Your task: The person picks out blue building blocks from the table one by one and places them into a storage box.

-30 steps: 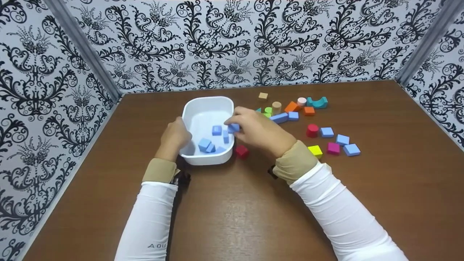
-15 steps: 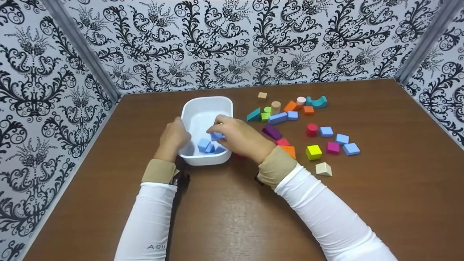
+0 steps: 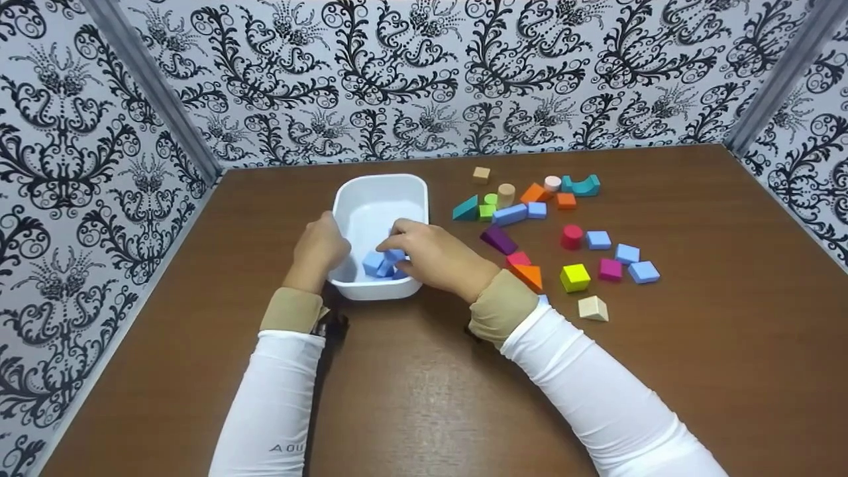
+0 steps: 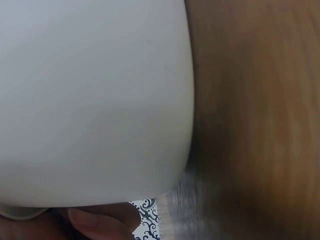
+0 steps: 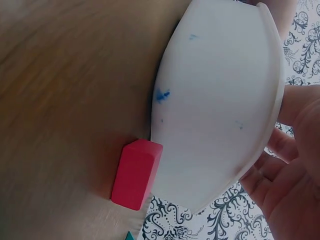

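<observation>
A white plastic tub (image 3: 377, 291) stands on the table with several blue blocks (image 3: 373, 263) in its near part. My left hand (image 3: 321, 244) grips the tub's left rim; the left wrist view shows mostly the tub's outer wall (image 4: 95, 100) and a bit of the fingers (image 4: 97, 222). Reaching over the right rim, my right hand (image 3: 440, 257) pinches a blue block (image 3: 395, 255) low inside the tub, among the others. In the right wrist view the tub's wall hides the block and fingertips. A red block (image 5: 134, 175) lies against that wall outside.
Right of the tub lie scattered blocks: a purple wedge (image 3: 498, 239), an orange triangle (image 3: 529, 277), a yellow cube (image 3: 575, 277), a red cylinder (image 3: 572, 236), a cream wedge (image 3: 593, 309) and several blue pieces (image 3: 627, 254). Patterned walls (image 3: 397, 79) enclose the table's back and sides.
My right hand has carried the blue block from the tub's right rim leftward and down into the tub. The left hand has stayed at the left rim.
</observation>
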Demonstrator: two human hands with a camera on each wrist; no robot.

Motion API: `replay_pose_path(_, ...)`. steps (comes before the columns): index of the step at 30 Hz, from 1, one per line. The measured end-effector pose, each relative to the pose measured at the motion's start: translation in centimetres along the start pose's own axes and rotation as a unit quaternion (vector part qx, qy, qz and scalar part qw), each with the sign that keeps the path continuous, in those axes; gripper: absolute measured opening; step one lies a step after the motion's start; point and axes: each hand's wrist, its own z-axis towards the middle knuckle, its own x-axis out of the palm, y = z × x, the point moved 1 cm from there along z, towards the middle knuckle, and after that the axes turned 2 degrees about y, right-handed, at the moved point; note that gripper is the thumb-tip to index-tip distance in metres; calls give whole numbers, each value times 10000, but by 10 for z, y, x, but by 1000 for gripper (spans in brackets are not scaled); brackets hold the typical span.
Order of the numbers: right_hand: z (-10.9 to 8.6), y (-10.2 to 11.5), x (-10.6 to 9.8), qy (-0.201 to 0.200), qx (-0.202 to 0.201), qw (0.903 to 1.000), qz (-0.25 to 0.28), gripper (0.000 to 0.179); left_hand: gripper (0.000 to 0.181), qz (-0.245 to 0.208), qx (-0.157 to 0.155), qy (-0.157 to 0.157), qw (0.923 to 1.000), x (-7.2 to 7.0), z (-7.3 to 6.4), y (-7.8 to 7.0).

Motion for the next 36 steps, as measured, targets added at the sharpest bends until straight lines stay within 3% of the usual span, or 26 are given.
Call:
replay_pose_path(20, 1, -2, 1, 184, 411, 9988, 178, 33, 63, -109, -90, 116, 9998, -1, -1, -1)
replay_pose_path(36, 2, -6, 4, 58, 321, 9994, 143, 34, 62, 79, -3, -20, 10000, -1, -1, 0)
